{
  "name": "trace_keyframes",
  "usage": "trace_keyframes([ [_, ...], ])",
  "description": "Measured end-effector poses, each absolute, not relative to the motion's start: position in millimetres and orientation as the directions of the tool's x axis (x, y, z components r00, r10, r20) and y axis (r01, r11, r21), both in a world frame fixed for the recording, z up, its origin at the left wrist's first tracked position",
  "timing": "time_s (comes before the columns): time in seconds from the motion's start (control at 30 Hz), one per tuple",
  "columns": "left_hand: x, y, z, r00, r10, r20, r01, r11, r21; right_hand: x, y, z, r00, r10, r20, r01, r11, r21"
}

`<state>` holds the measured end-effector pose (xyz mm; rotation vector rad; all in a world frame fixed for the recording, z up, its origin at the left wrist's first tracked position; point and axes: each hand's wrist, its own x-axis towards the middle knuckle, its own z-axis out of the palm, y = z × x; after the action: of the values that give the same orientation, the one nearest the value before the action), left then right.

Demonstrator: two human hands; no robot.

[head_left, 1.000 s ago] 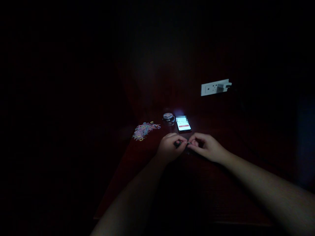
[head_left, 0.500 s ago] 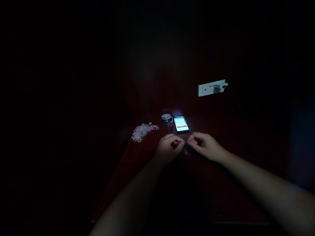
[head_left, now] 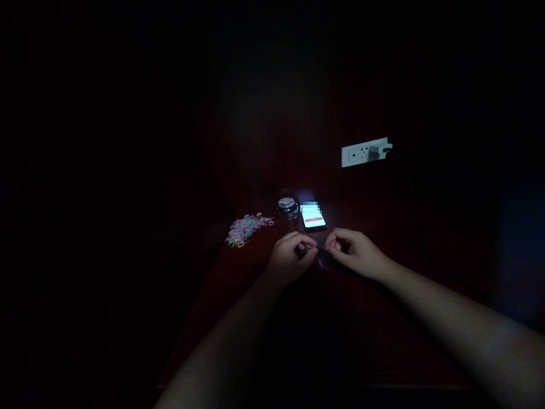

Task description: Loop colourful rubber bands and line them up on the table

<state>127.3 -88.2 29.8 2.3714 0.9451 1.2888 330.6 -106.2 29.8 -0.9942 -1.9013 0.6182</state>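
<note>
My left hand pinches a thin, dark greenish rubber band between thumb and forefinger. A bit of green shows inside the curl of its fingers. From the other side my right hand pinches the same band, its fingertips a short gap from the left ones. Below the fingertips, a few pale purple bands lie on the dark red table. Further left is a loose pile of small coloured rubber bands, mostly purple, with some yellow, blue and orange.
Just beyond my hands lies a phone with its screen lit. Left of it stands a small clear jar with a lid. A white wall socket with a plug in it is at the back right. The surroundings are very dark.
My fingertips are slightly further apart, with more of the thin band showing between them. More green is visible at my left hand. The view has shifted very slightly.
</note>
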Motion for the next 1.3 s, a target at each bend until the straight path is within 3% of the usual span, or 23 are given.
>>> trace_keyframes([
  [0.63,128.3,-88.2,29.1,0.446,0.685,0.575,0.384,-0.728,0.568,331.2,-102.8,24.9,-0.348,0.817,0.46,0.411,0.573,-0.709],
  [1.3,127.8,-86.6,28.6,0.395,0.659,0.64,0.395,-0.751,0.529,331.6,-104.2,26.1,-0.309,0.829,0.467,0.35,0.556,-0.754],
])
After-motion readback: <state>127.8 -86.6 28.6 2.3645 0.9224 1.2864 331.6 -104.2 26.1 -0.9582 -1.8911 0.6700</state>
